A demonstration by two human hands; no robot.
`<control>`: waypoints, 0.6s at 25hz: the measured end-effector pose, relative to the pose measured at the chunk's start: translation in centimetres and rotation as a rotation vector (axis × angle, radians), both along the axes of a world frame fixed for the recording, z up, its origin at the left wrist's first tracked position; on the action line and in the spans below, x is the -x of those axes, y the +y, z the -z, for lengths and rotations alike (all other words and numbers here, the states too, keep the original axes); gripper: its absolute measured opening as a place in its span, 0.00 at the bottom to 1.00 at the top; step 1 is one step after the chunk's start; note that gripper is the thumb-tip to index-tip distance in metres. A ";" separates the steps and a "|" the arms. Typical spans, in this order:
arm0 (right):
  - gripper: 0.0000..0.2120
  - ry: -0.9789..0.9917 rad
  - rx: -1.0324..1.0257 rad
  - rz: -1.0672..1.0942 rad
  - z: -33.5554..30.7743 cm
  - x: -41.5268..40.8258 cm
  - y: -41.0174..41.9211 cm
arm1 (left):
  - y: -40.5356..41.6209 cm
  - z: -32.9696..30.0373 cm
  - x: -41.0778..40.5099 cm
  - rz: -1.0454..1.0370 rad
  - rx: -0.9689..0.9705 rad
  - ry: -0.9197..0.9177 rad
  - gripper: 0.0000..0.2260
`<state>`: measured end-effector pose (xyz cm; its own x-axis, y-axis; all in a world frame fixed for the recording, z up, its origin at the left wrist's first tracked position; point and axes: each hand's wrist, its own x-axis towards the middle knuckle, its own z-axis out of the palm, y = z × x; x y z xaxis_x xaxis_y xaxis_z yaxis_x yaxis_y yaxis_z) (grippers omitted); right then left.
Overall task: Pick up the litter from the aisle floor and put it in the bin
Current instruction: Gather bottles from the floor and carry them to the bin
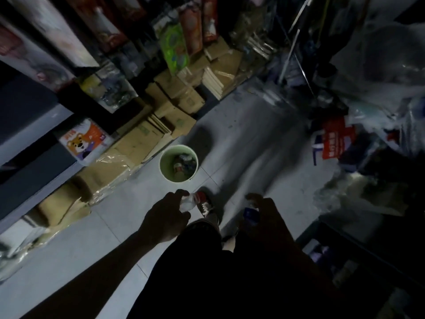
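Cardboard boxes (142, 143): flattened and stacked left of the bin, along the shelf foot.
Bin (166, 168): pale green, upright on the tiled floor, litter inside.
Left hand (166, 215): short of the bin, fingers gripping a clear crumpled wrapper (187, 202).
Right hand (264, 212): short and right of the bin, curled round a blue-labelled bottle (251, 215).

Dim, underexposed view; both hands (165, 217) and forearms are near silhouettes. The floor (241, 134) ahead is pale, smeared by motion blur; edges curve.
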<state>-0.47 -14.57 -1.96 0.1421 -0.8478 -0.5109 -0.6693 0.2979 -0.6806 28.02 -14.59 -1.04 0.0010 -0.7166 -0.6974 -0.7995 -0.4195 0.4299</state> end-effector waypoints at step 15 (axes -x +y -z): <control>0.41 0.021 -0.458 -0.479 31.1 -13.2 -21.1 | -12.4 30.7 -2.1 -1.510 -0.355 0.402 0.12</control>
<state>12.76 -35.66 -33.01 0.4357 -0.3892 -0.8116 -0.8115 0.2202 -0.5413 30.09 -27.00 -31.78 0.3088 -0.0379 -0.9504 0.5563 -0.8033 0.2128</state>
